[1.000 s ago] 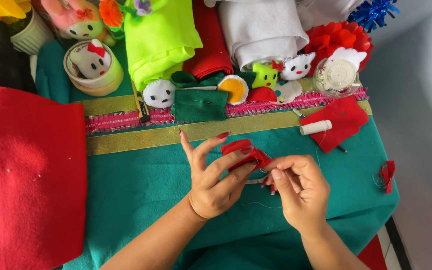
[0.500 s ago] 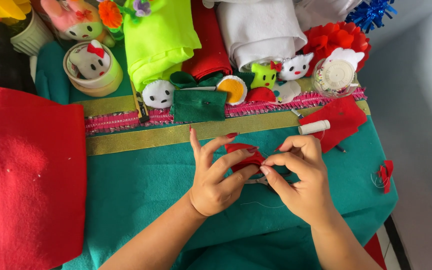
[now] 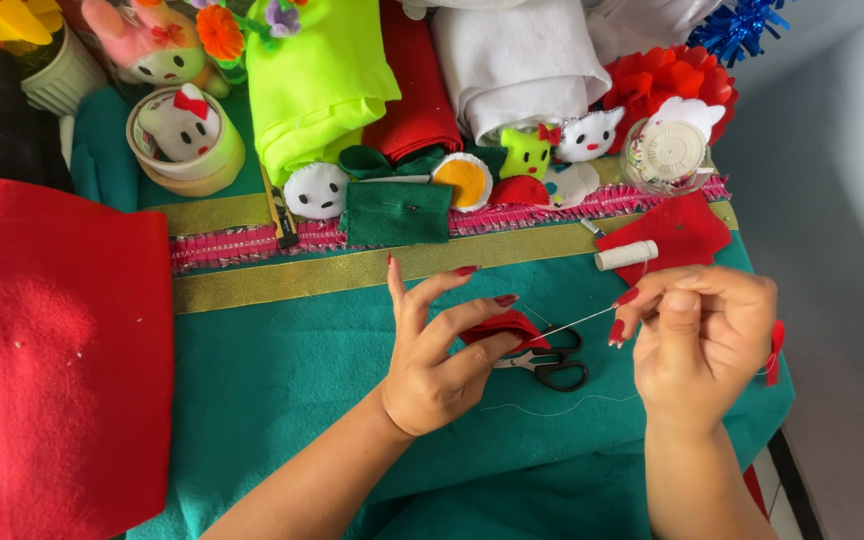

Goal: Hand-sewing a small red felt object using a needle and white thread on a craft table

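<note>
Your left hand (image 3: 442, 365) pinched a small folded piece of red felt (image 3: 505, 327) between thumb and middle finger, with the index and other fingers spread upward and clear of the work. The felt piece sat above the teal cloth (image 3: 282, 390) covering the table, just over a pair of black-handled scissors (image 3: 549, 364) lying on that cloth. Your right hand (image 3: 702, 340) was closed, its fingertips pressed together on a white thread (image 3: 577, 320) that ran taut and slightly upward from the felt piece to those fingertips; whether a needle was in that pinch could not be told. The two hands were near each other but apart, joined only by the thread. A loose length of thread lay on the cloth below the scissors. A white spool (image 3: 626, 255) rested on a flat red felt scrap (image 3: 687, 232) just above your right hand. A gold ribbon band (image 3: 282, 280) and pink trim (image 3: 222, 245) crossed the table beyond your hands, and a large red felt sheet (image 3: 52, 350) lay at the left.
</note>
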